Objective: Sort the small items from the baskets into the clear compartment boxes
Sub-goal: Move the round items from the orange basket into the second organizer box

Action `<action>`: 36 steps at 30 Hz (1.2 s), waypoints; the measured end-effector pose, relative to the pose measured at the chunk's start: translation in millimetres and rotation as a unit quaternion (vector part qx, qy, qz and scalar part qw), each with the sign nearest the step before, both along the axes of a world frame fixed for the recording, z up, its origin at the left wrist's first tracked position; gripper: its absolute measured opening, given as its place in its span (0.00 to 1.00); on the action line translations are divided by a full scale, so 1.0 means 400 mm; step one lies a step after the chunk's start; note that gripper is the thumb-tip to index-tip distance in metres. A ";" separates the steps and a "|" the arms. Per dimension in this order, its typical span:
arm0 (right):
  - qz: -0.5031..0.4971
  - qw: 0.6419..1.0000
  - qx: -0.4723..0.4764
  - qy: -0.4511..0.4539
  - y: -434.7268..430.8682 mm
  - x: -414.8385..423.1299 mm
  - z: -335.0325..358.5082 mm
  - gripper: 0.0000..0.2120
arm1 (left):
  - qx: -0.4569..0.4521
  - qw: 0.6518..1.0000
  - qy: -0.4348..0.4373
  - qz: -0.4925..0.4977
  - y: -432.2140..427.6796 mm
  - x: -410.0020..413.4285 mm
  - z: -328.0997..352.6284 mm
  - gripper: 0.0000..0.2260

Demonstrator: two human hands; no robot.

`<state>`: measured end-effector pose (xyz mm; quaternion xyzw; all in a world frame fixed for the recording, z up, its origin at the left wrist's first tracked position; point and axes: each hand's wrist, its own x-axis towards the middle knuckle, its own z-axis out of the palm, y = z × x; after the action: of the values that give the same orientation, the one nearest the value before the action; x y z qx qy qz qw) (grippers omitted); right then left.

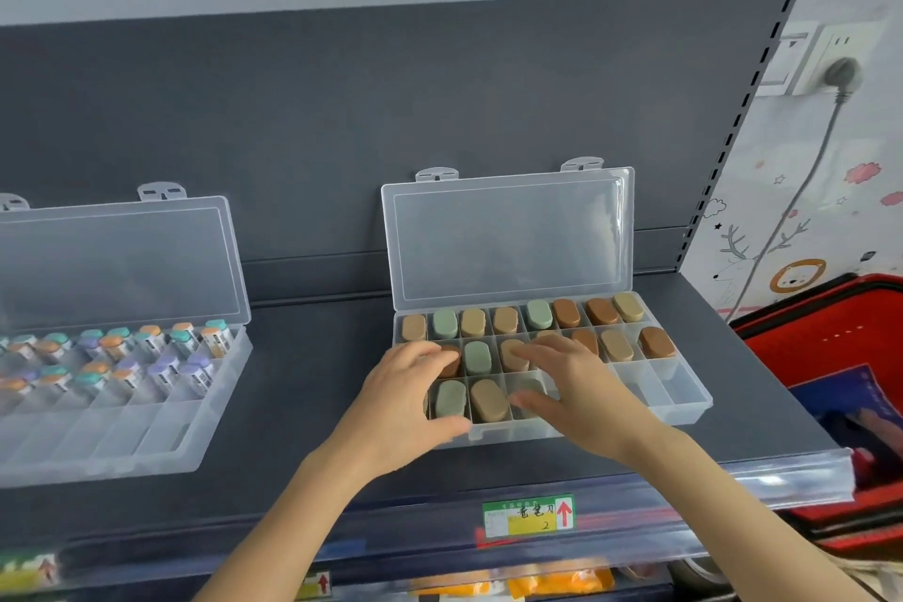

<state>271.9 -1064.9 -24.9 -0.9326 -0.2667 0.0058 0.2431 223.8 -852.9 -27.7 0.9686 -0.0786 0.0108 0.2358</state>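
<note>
A clear compartment box (684, 398) lies open on the dark shelf, its lid leaning on the back panel. Its back and middle rows hold tan, green and brown oval items; a green oval (450, 398) and a tan oval (488, 401) lie in the front row. My left hand (405, 401) rests over the box's left part, fingers curved over a brown oval (450, 364), thumb at the front edge. My right hand (581, 391) hovers over the middle compartments with fingers spread, touching a tan oval (513, 353). Whether either hand holds an item is hidden.
A second open clear box (161, 435) at the left holds several small capped vials. A red basket (830, 347) stands at the right beyond the shelf end. A clear price rail with a green-yellow label (527, 516) runs along the shelf's front edge.
</note>
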 end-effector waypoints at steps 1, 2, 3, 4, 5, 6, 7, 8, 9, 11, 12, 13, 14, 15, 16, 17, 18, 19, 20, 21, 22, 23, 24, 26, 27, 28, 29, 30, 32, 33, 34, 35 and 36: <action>0.002 1.000 0.003 -0.012 0.004 -0.003 0.000 0.22 | 0.003 1.000 -0.005 0.012 0.004 -0.007 0.001 0.32; 0.006 1.000 0.003 -0.022 0.010 -0.007 -0.001 0.21 | 0.006 1.000 -0.012 0.025 0.007 -0.016 0.002 0.31; 0.011 0.999 0.003 -0.031 0.016 -0.012 -0.004 0.21 | 0.009 0.999 -0.019 0.038 0.010 -0.026 0.002 0.31; 0.018 0.999 0.005 -0.038 0.024 -0.016 -0.008 0.21 | 0.011 0.998 -0.026 0.051 0.013 -0.037 0.001 0.30; 0.026 0.999 0.008 -0.042 0.034 -0.021 -0.014 0.21 | 0.012 0.997 -0.032 0.065 0.015 -0.049 0.000 0.30; 0.036 0.998 0.011 -0.045 0.045 -0.025 -0.017 0.20 | 0.011 0.996 -0.035 0.079 0.016 -0.062 -0.002 0.30; 0.048 0.998 0.013 -0.047 0.058 -0.031 -0.018 0.20 | 0.011 0.995 -0.036 0.092 0.018 -0.075 -0.004 0.29; 0.061 0.997 0.011 -0.046 0.072 -0.036 -0.017 0.20 | 0.013 0.994 -0.037 0.103 0.021 -0.090 -0.005 0.29; 0.073 0.996 0.010 -0.048 0.087 -0.040 -0.015 0.20 | 0.018 0.993 -0.038 0.112 0.027 -0.105 -0.005 0.29; 0.090 0.995 0.009 -0.046 0.114 -0.051 -0.010 0.21 | 0.030 0.991 -0.037 0.126 0.044 -0.134 -0.004 0.29; 0.097 0.994 0.009 -0.044 0.128 -0.059 -0.007 0.21 | 0.035 0.990 -0.038 0.133 0.056 -0.148 -0.003 0.29; 0.105 0.993 0.009 -0.043 0.144 -0.066 -0.004 0.22 | 0.039 0.988 -0.042 0.141 0.072 -0.164 -0.001 0.29; 0.114 0.992 0.007 -0.045 0.162 -0.075 -0.001 0.21 | 0.045 0.987 -0.047 0.147 0.091 -0.179 0.001 0.29; 0.123 0.991 0.002 -0.045 0.180 -0.083 0.002 0.21 | 0.052 0.985 -0.051 0.154 0.110 -0.193 0.002 0.29; 0.132 0.990 -0.002 -0.046 0.199 -0.092 0.006 0.21 | 0.058 0.984 -0.057 0.161 0.132 -0.207 0.002 0.29; 0.140 0.989 -0.007 -0.048 0.221 -0.102 0.011 0.22 | 0.064 0.982 -0.062 0.168 0.156 -0.224 0.002 0.29; 0.147 0.988 -0.012 -0.049 0.246 -0.113 0.016 0.22 | 0.068 0.980 -0.066 0.175 0.181 -0.241 0.003 0.29; 0.156 0.986 -0.016 -0.050 0.271 -0.124 0.021 0.23 | 0.069 0.979 -0.067 0.182 0.205 -0.260 0.005 0.29; 0.165 0.985 -0.020 -0.051 0.301 -0.138 0.025 0.23 | 0.068 0.977 -0.069 0.190 0.233 -0.282 0.007 0.29; 0.175 0.983 -0.024 -0.051 0.332 -0.153 0.030 0.24 | 0.065 0.975 -0.069 0.199 0.261 -0.307 0.009 0.29; 0.182 0.982 -0.028 -0.050 0.365 -0.171 0.034 0.24 | 0.060 0.974 -0.069 0.208 0.292 -0.332 0.011 0.29; 0.190 0.980 -0.030 -0.049 0.401 -0.192 0.039 0.24 | 0.057 0.972 -0.069 0.216 0.324 -0.359 0.013 0.29; 0.197 0.979 -0.029 -0.048 0.439 -0.214 0.043 0.24 | 0.058 0.971 -0.070 0.223 0.359 -0.387 0.014 0.30; 0.212 0.976 -0.025 -0.042 0.520 -0.262 0.049 0.23 | 0.064 0.967 -0.070 0.236 0.434 -0.445 0.015 0.30; 0.221 0.974 -0.024 -0.037 0.563 -0.288 0.052 0.23 | 0.066 0.965 -0.072 0.243 0.473 -0.474 0.017 0.29; 0.229 0.973 -0.023 -0.033 0.606 -0.312 0.054 0.23 | 0.067 0.963 -0.076 0.249 0.511 -0.503 0.019 0.29; 0.235 0.971 -0.021 -0.031 0.651 -0.335 0.056 0.23 | 0.068 0.961 -0.081 0.256 0.550 -0.533 0.022 0.29; 0.241 0.970 -0.017 -0.029 0.695 -0.357 0.057 0.23 | 0.069 0.959 -0.086 0.261 0.588 -0.562 0.024 0.29; 0.253 0.967 -0.013 -0.025 0.783 -0.402 0.057 0.22 | 0.071 0.955 -0.087 0.275 0.663 -0.624 0.025 0.29; 0.260 0.965 -0.010 -0.022 0.826 -0.424 0.058 0.22 | 0.070 0.953 -0.086 0.283 0.699 -0.655 0.022 0.29; 0.268 0.963 -0.007 -0.020 0.869 -0.443 0.058 0.22 | 0.068 0.950 -0.086 0.292 0.735 -0.683 0.018 0.29; 0.276 0.961 -0.004 -0.018 0.911 -0.459 0.058 0.22 | 0.066 0.948 -0.085 0.301 0.769 -0.710 0.014 0.29; 0.283 0.959 -0.004 -0.016 0.954 -0.474 0.059 0.22 | 0.063 0.945 -0.084 0.311 0.802 -0.734 0.012 0.29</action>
<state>82.3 -683.5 -1.4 -0.8196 -0.5239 0.0606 0.2238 -69.9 -532.1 -23.0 0.9533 0.2062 0.1598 0.1521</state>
